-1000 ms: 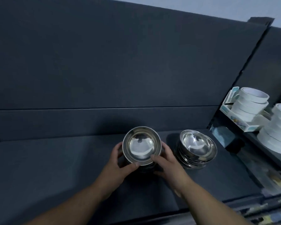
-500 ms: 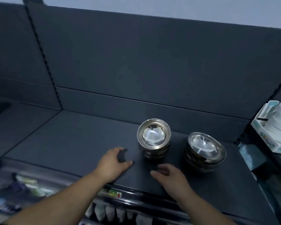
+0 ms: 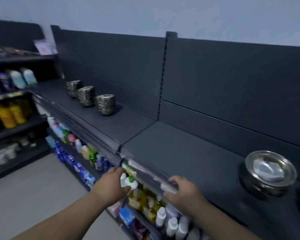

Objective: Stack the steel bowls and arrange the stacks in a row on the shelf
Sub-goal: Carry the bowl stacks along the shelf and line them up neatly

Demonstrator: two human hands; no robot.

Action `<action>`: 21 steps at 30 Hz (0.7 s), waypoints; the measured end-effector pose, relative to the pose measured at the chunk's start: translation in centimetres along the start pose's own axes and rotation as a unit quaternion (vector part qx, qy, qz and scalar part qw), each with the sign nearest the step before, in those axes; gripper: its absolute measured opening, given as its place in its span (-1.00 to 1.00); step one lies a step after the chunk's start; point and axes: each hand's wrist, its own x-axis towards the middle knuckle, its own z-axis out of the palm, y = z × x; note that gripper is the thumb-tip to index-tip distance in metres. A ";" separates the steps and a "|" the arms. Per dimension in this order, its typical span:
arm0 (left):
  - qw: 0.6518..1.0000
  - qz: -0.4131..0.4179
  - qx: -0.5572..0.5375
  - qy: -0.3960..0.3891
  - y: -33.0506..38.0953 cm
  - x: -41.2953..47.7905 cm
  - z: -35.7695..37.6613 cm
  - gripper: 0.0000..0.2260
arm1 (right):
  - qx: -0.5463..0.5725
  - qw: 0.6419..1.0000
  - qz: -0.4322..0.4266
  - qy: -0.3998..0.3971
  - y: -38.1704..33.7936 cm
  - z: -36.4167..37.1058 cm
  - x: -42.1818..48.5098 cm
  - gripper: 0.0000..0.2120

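A stack of steel bowls (image 3: 269, 174) stands on the dark shelf (image 3: 189, 156) at the right. Far down the shelf to the left, three more stacks stand in a row: the nearest stack (image 3: 105, 104), the middle stack (image 3: 86, 96) and the farthest stack (image 3: 73, 88). My left hand (image 3: 112, 185) hovers in front of the shelf's front edge with fingers apart and nothing in it. My right hand (image 3: 184, 191) is at the shelf's front rail, fingers apart and empty, well left of the near stack.
Below the top shelf, lower shelves hold bottles and packets (image 3: 145, 200). Another shelving unit (image 3: 8, 108) with bottles stands at the left across the grey floor (image 3: 34, 191). A long bare stretch of shelf lies between the near stack and the far row.
Both hands let go of the bowl stack and drew back to the shelf's front edge. The view swung left, so that stack now sits at the right and three far stacks show.
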 end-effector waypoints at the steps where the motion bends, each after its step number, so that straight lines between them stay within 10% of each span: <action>1: 1.000 -0.013 0.008 0.008 -2.6 -0.3 -1.1 -0.39 | -0.015 1.000 -0.014 -0.011 -2.3 1.3 0.9 -0.56; 21: 0.981 -0.192 0.006 0.015 -38.5 4.6 -12.8 -0.47 | -0.113 0.978 -0.145 -0.102 -31.8 20.0 20.2 -0.74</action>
